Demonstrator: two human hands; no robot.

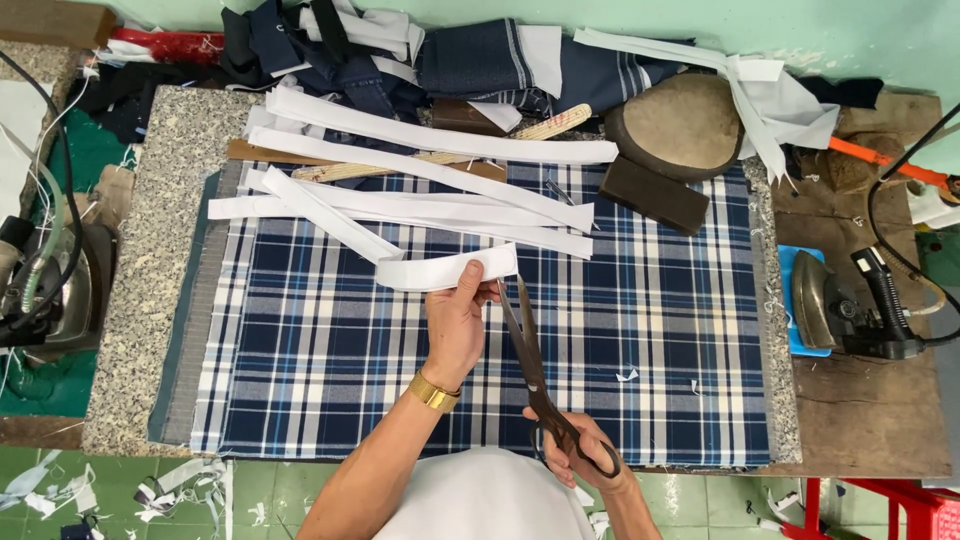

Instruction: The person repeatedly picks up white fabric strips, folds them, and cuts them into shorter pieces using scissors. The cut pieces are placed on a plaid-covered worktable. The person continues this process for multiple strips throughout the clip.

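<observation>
Plaid cloth (620, 330) in navy, blue and white covers most of a speckled stone table (150, 300), stopping short of the table's left edge, where a bare grey margin shows. Its near edge runs just above the green tiled floor (280, 490), which is littered with white scraps. The middle and lower part of the cloth lies open, with only a few small white snippets on the right half. Along the far side the room is tight: long white strips (430, 190) lie crossed over one another, with a wooden ruler (480, 145) among them, a dark block (655, 195) and a rounded pad (680, 125) to the right, and a heap of dark fabric (420, 55) against the mint wall. One iron (845, 305) sits off the cloth to the right, another (50, 290) to the left.

The left hand (460, 325), wearing a gold watch, pinches a white strip (445, 270) between thumb and fingers at its lower edge. This strip is a short, slightly curved band, plain white, held just over the cloth near the centre, its left end touching one of the long strips. The right hand (580, 455), close to the near edge, has its fingers closed through the handles of dark scissors (530, 370); the blades point up toward the strip's right end and look nearly closed.
</observation>
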